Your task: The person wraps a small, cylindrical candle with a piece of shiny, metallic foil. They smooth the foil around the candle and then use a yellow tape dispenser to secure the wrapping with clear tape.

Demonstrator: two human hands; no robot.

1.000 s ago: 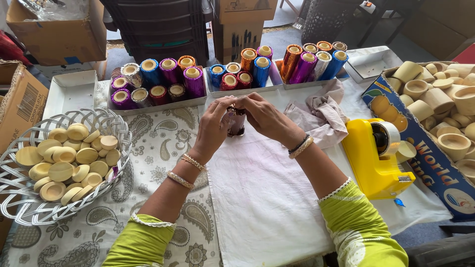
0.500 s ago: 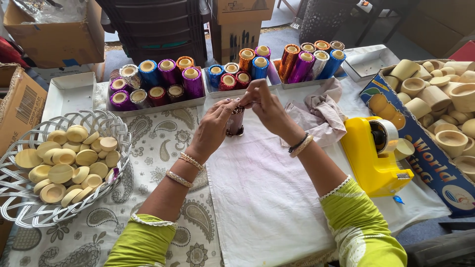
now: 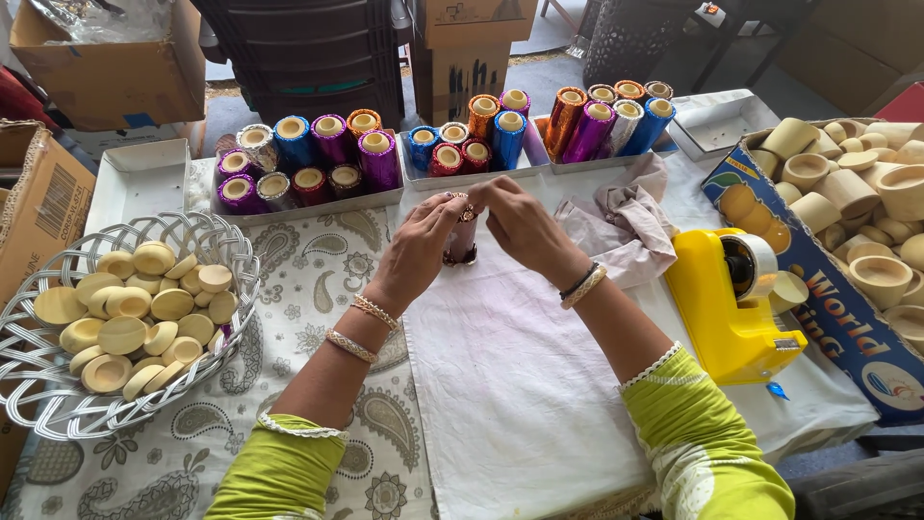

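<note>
Both my hands meet over a white cloth (image 3: 520,385) in the middle of the table. My left hand (image 3: 421,248) and my right hand (image 3: 520,226) together hold a small dark pink foil-wrapped roll (image 3: 462,243) standing upright on the cloth. The fingertips of both hands pinch at its top end, where a decorated band shows. Most of the roll is hidden behind my fingers. Bangles sit on both wrists, and the sleeves are lime green.
White trays of shiny coloured rolls (image 3: 308,164) line the back. A white wire basket (image 3: 58,404) of pale wooden cups is at left. A yellow tape dispenser (image 3: 727,299), a crumpled cloth (image 3: 626,221) and a box of wooden cups (image 3: 857,231) are at right.
My hands have lifted slightly and closed together on the top of the roll; the right hand moved left toward the roll's upper end.
</note>
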